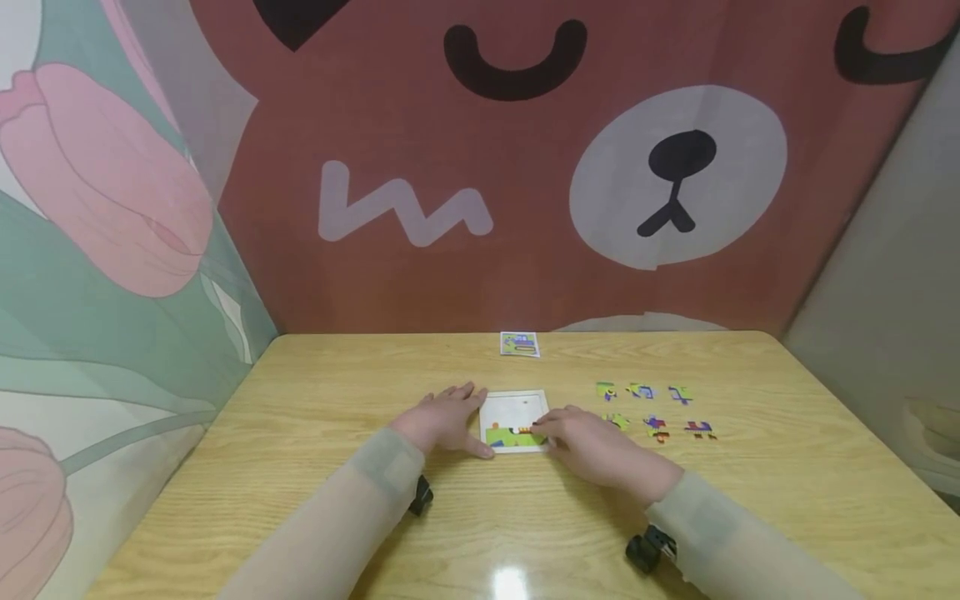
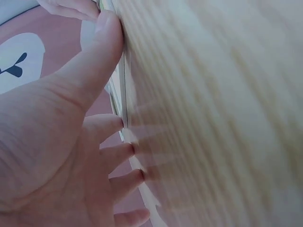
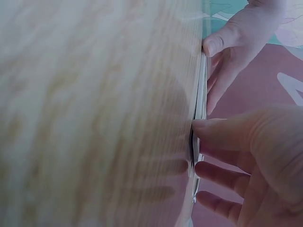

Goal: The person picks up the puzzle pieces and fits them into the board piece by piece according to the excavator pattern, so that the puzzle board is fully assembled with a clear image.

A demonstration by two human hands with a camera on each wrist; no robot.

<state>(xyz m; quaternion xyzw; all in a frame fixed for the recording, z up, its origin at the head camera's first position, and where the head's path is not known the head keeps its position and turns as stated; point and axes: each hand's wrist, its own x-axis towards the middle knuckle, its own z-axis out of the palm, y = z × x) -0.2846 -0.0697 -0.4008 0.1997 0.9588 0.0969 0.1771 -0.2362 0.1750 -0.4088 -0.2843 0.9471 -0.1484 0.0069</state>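
Head — hands (image 1: pixel 448 419) (image 1: pixel 600 446) (two), tray (image 1: pixel 510 408), six loose pieces (image 1: pixel 642 391)

Puzzle tray (image 1: pixel 513 408), right edge partly hidden behind right fingers (image 1: pixel 553 419)

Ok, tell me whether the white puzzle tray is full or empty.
Partly filled: green jigsaw pieces line the near side of the puzzle tray, but bare white shows beyond them, and loose jigsaw pieces lie to the right.

Light is mirrored by the bench's (image 1: pixel 315 400) glossy wood grain toward its near edge. The puzzle tray (image 1: pixel 506 410) looks smooth; beyond the far edge a matt, cloth-like backdrop (image 1: pixel 525 283) is seen.
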